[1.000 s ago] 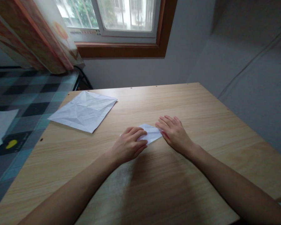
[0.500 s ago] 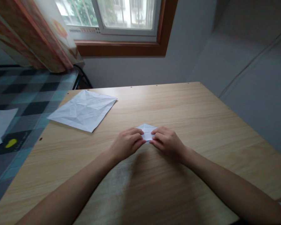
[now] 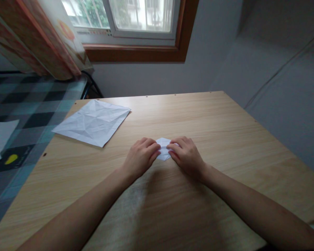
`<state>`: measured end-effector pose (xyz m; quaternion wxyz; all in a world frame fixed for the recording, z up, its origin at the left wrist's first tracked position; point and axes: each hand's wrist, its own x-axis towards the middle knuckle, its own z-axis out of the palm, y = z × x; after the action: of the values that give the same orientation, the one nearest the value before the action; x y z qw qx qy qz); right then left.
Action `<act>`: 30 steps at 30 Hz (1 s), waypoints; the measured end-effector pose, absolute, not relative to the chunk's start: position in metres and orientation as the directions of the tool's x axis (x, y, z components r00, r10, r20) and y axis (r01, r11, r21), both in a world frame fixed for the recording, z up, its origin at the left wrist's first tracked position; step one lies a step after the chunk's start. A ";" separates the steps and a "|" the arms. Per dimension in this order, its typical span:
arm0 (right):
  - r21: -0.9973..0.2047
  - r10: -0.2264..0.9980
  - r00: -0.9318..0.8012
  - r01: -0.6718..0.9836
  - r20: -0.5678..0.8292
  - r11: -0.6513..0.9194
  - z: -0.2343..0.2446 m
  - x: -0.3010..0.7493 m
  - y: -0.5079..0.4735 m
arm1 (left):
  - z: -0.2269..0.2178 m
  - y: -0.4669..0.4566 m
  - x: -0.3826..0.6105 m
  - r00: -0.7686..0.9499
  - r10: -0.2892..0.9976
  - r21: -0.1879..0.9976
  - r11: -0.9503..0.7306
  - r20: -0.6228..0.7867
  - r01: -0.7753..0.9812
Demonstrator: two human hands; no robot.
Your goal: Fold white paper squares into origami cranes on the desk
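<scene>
A small folded piece of white paper lies on the wooden table in front of me. My left hand presses its left side with curled fingers. My right hand presses its right side, fingers bent, fingertips almost meeting those of the left. Most of the folded paper is hidden under both hands; only a small diamond shows between them.
A larger creased white sheet lies flat at the table's far left. Left of the table is a bed with a checked cover and a white sheet on it. A curtain and window stand behind.
My right hand went from lying flat and spread beside the paper to curled on it, close to the left hand. The visible part of the paper has shrunk.
</scene>
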<state>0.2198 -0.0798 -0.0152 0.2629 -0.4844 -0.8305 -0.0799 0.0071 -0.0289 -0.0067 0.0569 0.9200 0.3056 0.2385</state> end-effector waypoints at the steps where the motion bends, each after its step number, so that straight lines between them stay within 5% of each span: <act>1: -0.067 0.723 -0.461 0.819 0.514 0.569 -0.016 0.219 -0.081 | -0.007 -0.029 0.007 0.722 0.558 0.213 -0.828 0.410 0.519; 5: 0.065 0.639 -0.646 0.722 0.417 0.688 -0.014 0.216 -0.087 | -0.008 -0.031 0.006 0.791 0.460 0.099 -0.881 0.405 0.462; 18: 0.152 0.770 -0.530 0.845 0.355 0.512 -0.004 0.231 -0.105 | -0.003 -0.034 0.003 0.823 0.442 0.043 -0.888 0.357 0.458; 20: 0.057 0.775 -0.483 0.860 0.408 0.506 -0.006 0.231 -0.101 | -0.003 -0.034 0.003 0.824 0.446 0.044 -0.886 0.350 0.461; 24: -0.335 0.826 -0.276 0.815 0.492 0.472 -0.009 0.228 -0.086 | -0.003 -0.033 0.002 0.835 0.423 0.039 -0.898 0.351 0.439; 30: -0.697 0.952 -0.090 0.661 0.292 0.276 -0.010 0.216 -0.055 | -0.002 -0.031 0.000 0.860 0.399 0.051 -0.913 0.318 0.405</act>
<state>0.2159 -0.0545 -0.0105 0.3645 -0.5676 -0.7108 0.1995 -0.0002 -0.0307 -0.0024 -0.0088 0.9643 0.2085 0.1631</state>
